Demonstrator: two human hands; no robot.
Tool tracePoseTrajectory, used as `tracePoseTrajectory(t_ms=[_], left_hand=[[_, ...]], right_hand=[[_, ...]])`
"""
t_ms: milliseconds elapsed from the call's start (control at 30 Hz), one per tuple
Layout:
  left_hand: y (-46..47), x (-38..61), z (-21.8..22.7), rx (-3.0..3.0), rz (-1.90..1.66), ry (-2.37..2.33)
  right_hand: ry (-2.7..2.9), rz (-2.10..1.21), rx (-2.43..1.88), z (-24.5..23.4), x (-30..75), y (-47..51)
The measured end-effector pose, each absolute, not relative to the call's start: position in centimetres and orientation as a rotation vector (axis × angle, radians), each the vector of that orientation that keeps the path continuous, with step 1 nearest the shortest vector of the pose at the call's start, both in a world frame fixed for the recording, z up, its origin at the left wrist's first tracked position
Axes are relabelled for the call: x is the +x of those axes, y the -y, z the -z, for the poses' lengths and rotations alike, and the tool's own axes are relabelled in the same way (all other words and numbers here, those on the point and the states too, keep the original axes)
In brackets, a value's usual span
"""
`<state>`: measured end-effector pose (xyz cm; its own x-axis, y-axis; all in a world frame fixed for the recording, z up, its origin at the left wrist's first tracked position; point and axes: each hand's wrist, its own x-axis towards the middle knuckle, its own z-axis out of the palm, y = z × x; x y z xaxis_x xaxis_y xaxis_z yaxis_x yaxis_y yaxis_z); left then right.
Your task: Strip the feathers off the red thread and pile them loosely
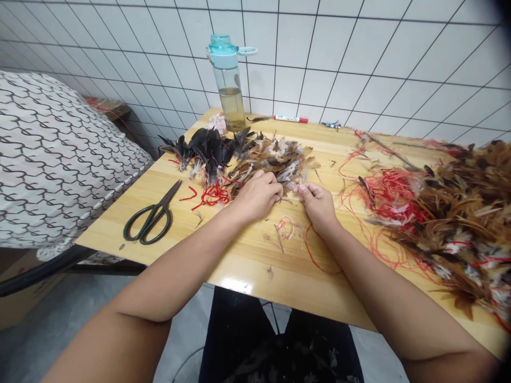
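Observation:
My left hand (259,196) is closed, its fingers curled down at the near edge of a pile of brown feathers (275,154). A thin pale stem (289,201) shows just beside its fingertips; what the fingers hold is hidden. Close by on the right, my right hand (318,205) is closed in a pinch, with thumb and forefinger together near some pale fluff. Whatever lies in that pinch is too small to name. Black feathers (211,149) adjoin the brown pile, and short red strings (215,193) lie left of my left hand.
Dark-handled scissors (149,219) lie at the table's left. A water bottle (229,85) stands at the back beside crumpled tissue (216,123). Along the wall is a red-and-white marker (290,119). Tangled red string (393,197) and a large feather heap (467,207) cover the right side.

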<state>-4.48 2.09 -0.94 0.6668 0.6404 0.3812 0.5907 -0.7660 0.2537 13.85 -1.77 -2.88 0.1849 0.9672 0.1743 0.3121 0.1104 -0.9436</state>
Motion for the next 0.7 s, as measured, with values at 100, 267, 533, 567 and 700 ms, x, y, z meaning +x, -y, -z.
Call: tracePoseTrajectory(t_ms=[100,267,533,567,700], left_hand=[[-1.9,-4.4,0.6,2.771,-0.794,-1.002],[-1.0,-4.1,-0.4,2.833,-0.721,-1.025],[-0.7,-4.0,-0.8,2.925,-0.66,-1.066],[-0.7,-3.9,-0.7,2.932,-0.663,-1.069],[-0.7,-3.9,-0.8,2.932,-0.656,-1.045]], right_hand=[[1.418,-0.689,-1.418,2.9,13.9,1.8],[1.524,-0.591,-1.438,2.9,13.9,1.7],[1.694,-0.541,-1.427,3.3,13.7,1.8],[1.709,-0.561,-1.42,3.3,13.6,1.8],[1.755,-0.623,-1.405,3.2,13.4,1.8]])
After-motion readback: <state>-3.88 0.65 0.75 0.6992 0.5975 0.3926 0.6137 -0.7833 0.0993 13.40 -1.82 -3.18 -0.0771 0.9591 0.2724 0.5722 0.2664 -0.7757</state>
